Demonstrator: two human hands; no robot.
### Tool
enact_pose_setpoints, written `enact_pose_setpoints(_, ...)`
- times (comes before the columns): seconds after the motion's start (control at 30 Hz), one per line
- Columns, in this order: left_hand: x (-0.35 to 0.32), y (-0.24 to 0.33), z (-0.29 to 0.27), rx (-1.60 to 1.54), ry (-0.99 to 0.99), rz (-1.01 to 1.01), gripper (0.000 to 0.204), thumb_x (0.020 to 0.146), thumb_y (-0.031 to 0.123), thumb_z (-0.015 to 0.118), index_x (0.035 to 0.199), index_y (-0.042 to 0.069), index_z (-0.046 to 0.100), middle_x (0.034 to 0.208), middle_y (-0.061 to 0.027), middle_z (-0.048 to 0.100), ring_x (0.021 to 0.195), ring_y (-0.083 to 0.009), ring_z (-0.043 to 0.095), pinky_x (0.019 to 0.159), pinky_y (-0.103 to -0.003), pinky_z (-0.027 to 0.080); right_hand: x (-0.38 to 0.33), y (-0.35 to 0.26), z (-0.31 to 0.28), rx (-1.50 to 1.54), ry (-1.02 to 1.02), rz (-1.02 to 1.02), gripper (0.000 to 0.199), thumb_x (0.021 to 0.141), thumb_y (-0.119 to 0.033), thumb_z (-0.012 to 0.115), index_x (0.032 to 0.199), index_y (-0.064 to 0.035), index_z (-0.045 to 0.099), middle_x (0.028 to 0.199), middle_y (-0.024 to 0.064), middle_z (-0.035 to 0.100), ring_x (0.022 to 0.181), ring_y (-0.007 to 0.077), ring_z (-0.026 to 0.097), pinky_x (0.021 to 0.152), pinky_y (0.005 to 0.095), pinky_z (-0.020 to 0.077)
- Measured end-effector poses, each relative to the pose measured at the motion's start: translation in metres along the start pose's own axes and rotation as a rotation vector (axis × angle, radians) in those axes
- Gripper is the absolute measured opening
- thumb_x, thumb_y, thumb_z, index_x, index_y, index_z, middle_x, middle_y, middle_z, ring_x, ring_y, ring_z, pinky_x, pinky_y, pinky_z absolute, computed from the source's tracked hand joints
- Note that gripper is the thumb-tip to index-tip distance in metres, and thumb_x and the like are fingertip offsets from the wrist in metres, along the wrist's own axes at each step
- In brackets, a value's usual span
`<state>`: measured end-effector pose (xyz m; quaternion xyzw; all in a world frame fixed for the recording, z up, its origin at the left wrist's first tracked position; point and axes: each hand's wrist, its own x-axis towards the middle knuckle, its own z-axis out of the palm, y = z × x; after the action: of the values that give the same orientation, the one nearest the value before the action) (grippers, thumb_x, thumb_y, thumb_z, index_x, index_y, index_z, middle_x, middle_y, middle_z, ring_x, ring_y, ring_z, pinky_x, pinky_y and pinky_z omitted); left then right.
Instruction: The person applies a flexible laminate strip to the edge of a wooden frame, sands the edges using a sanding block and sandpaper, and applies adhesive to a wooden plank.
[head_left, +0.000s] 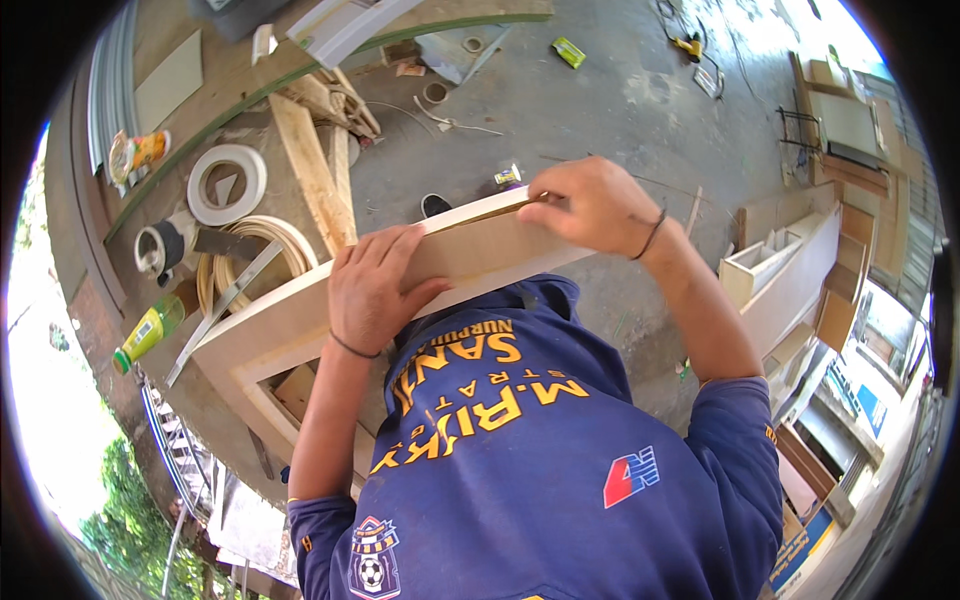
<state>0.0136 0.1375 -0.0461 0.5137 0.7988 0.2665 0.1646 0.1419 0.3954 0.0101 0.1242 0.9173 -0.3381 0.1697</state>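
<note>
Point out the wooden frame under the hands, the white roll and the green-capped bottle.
Wooden frame point(482, 243): head view, on its long upper rail.
White roll point(256, 182): head view, on its right side.
Bottle point(152, 331): head view, on its body.

Bare left hand point(375, 295) covers part of the pale wooden box-like frame point(485, 245); navy jersey with yellow lettering point(500, 460) hides more of it. Bare right hand point(590, 205): some fingertips out of sight, can't tell what they pinch. Thin dark line along the top edge point(485, 214): strip or gap, unclear. Black round-mouthed container point(434, 204): base blocked by frame. Jersey cut off at bottom. Small yellow tool on floor point(689, 46): too small to identify.
</note>
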Motion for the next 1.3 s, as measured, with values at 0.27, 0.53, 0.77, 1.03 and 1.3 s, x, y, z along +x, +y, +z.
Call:
enact_pose_setpoints(0.27, 0.003, 0.002, 0.004, 0.039, -0.038, 0.0, 0.065, 0.067, 0.044, 0.08, 0.116, 0.005, 0.062, 0.112, -0.0087, 0.066, 0.103, -0.0269, 0.061, 0.086, -0.039, 0.044, -0.03, 0.058, -0.023, 0.184, 0.104, -0.023, 0.022, 0.082, -0.024, 0.072, 0.088, -0.0037, 0.068, 0.087, 0.0111, 0.067, 0.074, 0.0277, 0.063, 0.065, 0.0367, 0.049)
enact_pose_setpoints(0.53, 0.004, 0.004, -0.001, 0.047, -0.009, 0.023, 0.061, 0.069, 0.044, 0.078, 0.114, 0.005, 0.063, 0.11, -0.0074, 0.066, 0.099, -0.0254, 0.061, 0.085, -0.038, 0.044, -0.035, 0.082, -0.03, 0.139, 0.106, -0.032, 0.021, 0.083, -0.022, 0.07, 0.091, -0.0022, 0.069, 0.084, 0.0113, 0.067, 0.074, 0.0254, 0.062, 0.067, 0.0337, 0.0491)
enact_pose_setpoints(0.77, 0.006, 0.003, 0.0, 0.039, -0.025, 0.01, 0.062, 0.07, 0.044, 0.078, 0.114, 0.003, 0.063, 0.108, -0.0097, 0.067, 0.098, -0.0273, 0.062, 0.085, -0.039, 0.045, -0.026, 0.096, -0.021, 0.202, 0.067, -0.023, 0.019, 0.084, -0.02, 0.069, 0.093, -0.0035, 0.071, 0.087, 0.011, 0.068, 0.077, 0.0269, 0.064, 0.07, 0.0341, 0.0496)
enact_pose_setpoints(1.03, 0.005, 0.002, 0.0, 0.026, -0.016, -0.001, 0.059, 0.072, 0.043, 0.078, 0.112, 0.003, 0.063, 0.105, -0.0113, 0.067, 0.097, -0.0291, 0.063, 0.084, -0.039, 0.046, -0.024, 0.102, -0.015, 0.203, 0.083, -0.091, 0.014, 0.084, -0.016, 0.068, 0.09, -0.0034, 0.07, 0.084, 0.0106, 0.068, 0.075, 0.0274, 0.064, 0.069, 0.0341, 0.0495)
enact_pose_setpoints(1.3, 0.005, 0.001, 0.001, 0.052, -0.027, 0.011, 0.056, 0.074, 0.044, 0.076, 0.111, 0.004, 0.063, 0.106, -0.0105, 0.067, 0.097, -0.0283, 0.062, 0.084, -0.039, 0.046, -0.025, 0.103, -0.008, 0.188, 0.159, -0.18, 0.009, 0.083, -0.011, 0.069, 0.087, -0.0027, 0.068, 0.079, 0.009, 0.065, 0.073, 0.0256, 0.061, 0.065, 0.0343, 0.0473)
